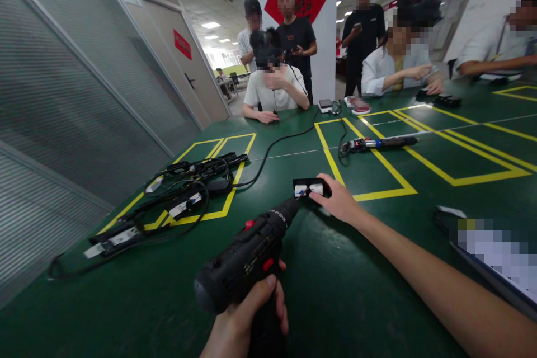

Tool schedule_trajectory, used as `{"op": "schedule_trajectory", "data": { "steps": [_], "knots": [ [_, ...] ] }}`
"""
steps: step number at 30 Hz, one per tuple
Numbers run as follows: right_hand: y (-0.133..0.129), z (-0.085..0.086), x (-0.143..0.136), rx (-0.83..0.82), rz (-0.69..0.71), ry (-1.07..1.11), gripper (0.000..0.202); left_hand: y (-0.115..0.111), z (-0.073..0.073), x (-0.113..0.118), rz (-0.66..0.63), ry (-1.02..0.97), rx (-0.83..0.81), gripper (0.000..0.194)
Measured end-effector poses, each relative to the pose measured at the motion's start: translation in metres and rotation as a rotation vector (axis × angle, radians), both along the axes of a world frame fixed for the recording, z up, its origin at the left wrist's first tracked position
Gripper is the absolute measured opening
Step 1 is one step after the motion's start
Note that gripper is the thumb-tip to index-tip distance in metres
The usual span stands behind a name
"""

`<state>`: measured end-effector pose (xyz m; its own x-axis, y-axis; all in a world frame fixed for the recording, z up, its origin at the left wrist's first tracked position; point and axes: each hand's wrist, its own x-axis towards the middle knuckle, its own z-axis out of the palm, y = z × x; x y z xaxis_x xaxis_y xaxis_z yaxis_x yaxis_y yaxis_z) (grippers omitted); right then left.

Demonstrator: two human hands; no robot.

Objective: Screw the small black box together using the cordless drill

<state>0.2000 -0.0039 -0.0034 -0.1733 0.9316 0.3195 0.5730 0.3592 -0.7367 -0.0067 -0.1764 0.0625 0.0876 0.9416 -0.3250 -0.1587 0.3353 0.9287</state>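
Observation:
My left hand [255,307] is wrapped round the handle of a black cordless drill [247,251] with red buttons. The drill points forward and to the right, its bit reaching a small black housing with white parts [309,188]. Whether the bit is seated in a screw cannot be made out. On the right side of that housing, the thumb and fingers of my right hand [335,198] pinch its end against the green table [310,302]. Part of the drill's handle is hidden behind my left hand.
Black power strips and cables [197,193] lie at left within yellow tape. A cord runs to a small box [325,105] at the back. An electric screwdriver [377,144] lies right of centre; a pixelated flat object [495,257] lies at right. Several people sit or stand beyond.

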Motion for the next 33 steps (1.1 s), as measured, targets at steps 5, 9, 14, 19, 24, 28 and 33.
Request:
{"op": "schedule_trajectory", "data": {
  "steps": [5,9,14,19,24,28,33],
  "knots": [
    [0.001,-0.001,0.001,0.0,-0.012,-0.005,0.037,0.0,-0.004,0.0,0.018,-0.003,0.011,0.028],
    [0.002,-0.002,0.001,-0.008,-0.006,0.002,0.037,0.0,-0.004,0.0,0.022,-0.012,0.008,0.028],
    [0.003,-0.004,0.002,-0.016,0.003,0.026,0.037,0.0,-0.001,-0.001,-0.006,0.011,0.008,0.027],
    [0.004,-0.005,0.001,-0.01,-0.006,0.03,0.036,-0.001,0.004,0.001,-0.007,0.023,-0.001,0.025],
    [0.003,-0.005,0.0,-0.01,-0.007,0.032,0.036,-0.002,0.006,0.003,0.02,0.023,-0.001,0.024],
    [0.004,-0.007,0.0,-0.019,-0.006,0.038,0.037,-0.003,0.005,0.003,0.023,0.021,0.006,0.026],
    [0.004,-0.006,0.001,-0.025,0.009,0.043,0.036,-0.004,0.007,0.003,0.012,0.02,0.015,0.026]
  ]
}}
